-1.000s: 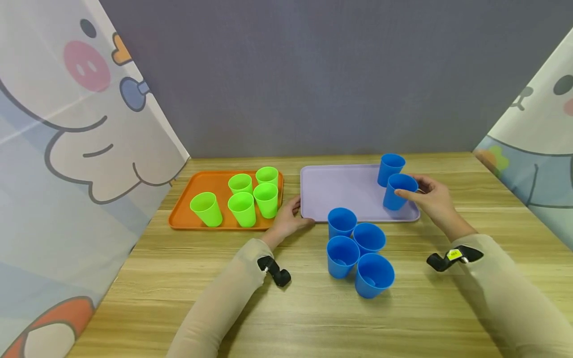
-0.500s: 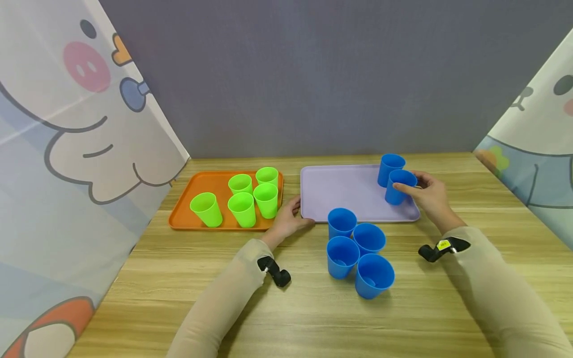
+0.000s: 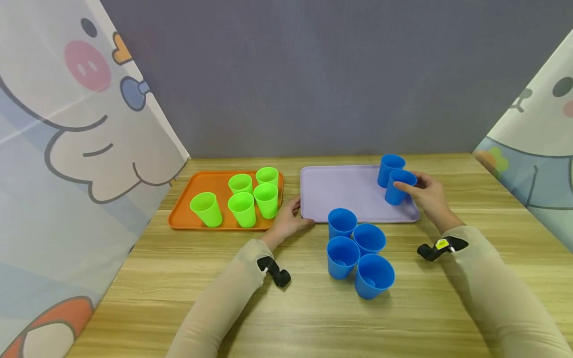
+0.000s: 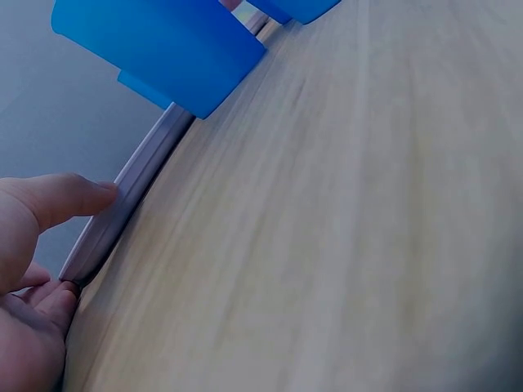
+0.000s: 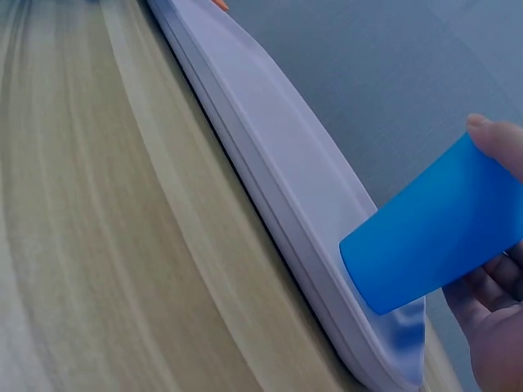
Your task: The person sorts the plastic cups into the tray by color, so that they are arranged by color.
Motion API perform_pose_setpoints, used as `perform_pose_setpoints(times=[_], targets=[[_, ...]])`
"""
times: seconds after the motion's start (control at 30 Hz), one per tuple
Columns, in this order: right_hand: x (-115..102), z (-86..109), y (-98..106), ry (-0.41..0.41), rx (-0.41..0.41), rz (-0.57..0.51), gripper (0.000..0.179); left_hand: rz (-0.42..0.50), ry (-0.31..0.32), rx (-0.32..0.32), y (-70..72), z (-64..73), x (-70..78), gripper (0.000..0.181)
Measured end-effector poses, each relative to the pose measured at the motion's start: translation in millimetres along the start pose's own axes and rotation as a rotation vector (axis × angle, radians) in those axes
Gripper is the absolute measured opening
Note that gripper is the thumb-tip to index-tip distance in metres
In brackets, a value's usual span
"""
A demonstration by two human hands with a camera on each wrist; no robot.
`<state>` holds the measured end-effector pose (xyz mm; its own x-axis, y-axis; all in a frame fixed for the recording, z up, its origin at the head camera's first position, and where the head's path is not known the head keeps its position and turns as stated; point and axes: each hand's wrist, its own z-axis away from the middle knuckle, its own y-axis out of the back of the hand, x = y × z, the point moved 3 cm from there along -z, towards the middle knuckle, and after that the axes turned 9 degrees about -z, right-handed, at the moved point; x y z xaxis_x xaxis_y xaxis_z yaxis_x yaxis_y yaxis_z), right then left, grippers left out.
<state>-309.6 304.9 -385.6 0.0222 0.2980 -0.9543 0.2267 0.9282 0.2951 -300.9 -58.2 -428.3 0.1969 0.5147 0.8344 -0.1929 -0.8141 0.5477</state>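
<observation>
My right hand (image 3: 429, 196) grips a blue cup (image 3: 396, 194) by its side, thumb at the front near the rim. The cup stands upright at the right end of the lilac tray (image 3: 340, 194), just in front of another blue cup (image 3: 388, 174). In the right wrist view the held cup (image 5: 433, 229) has its base at the tray floor; whether it bears weight there I cannot tell. My left hand (image 3: 286, 221) holds the tray's near left corner. The left wrist view puts its thumb (image 4: 73, 196) on the tray's rim and its fingertips at the corner.
Several blue cups (image 3: 342, 256) stand grouped on the wooden table (image 3: 304, 313) before the lilac tray. Left of my left hand, an orange tray (image 3: 190, 199) carries several green cups (image 3: 242, 209). A grey panel (image 3: 313, 79) closes off the back.
My right hand has shifted the held blue cup slightly away from me, closer to the rear cup, then stayed almost still. The left hand and the lilac tray keep their place.
</observation>
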Motion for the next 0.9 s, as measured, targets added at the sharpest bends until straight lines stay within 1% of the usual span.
perform_pose_setpoints(times=[0.17, 0.33, 0.47, 0.57, 0.63, 0.77, 0.83, 0.9], targets=[[-1, -1.3, -1, 0.018, -0.018, -0.027, 0.079, 0.004, -0.009, 0.009, 1.6, -0.6, 1.2, 0.079], [0, 0.6, 0, 0.037, -0.032, -0.033, 0.081, -0.004, -0.002, 0.006, 0.7, -1.2, 0.8, 0.079], [-3, 7.8, 3, 0.077, -0.004, -0.073, 0.082, -0.01, 0.005, 0.0, -1.1, -0.4, 0.2, 0.079], [-7, 14.7, 7, 0.144, 0.031, -0.124, 0.079, -0.005, 0.008, 0.0, -1.5, 0.0, -0.4, 0.079], [-10, 19.3, 9, 0.192, 0.047, -0.138, 0.076, 0.0, 0.01, 0.003, -1.0, 0.3, -0.3, 0.079], [-15, 29.8, 11, 0.295, 0.088, -0.184, 0.066, -0.001, 0.008, 0.009, -0.4, 0.0, -0.8, 0.08], [-18, 35.5, 11, 0.355, 0.111, -0.262, 0.059, -0.004, 0.006, 0.01, -0.2, -0.1, -0.6, 0.08], [-21, 41.2, 11, 0.424, 0.113, -0.364, 0.055, -0.005, 0.004, 0.01, -0.2, -0.3, -0.6, 0.08]])
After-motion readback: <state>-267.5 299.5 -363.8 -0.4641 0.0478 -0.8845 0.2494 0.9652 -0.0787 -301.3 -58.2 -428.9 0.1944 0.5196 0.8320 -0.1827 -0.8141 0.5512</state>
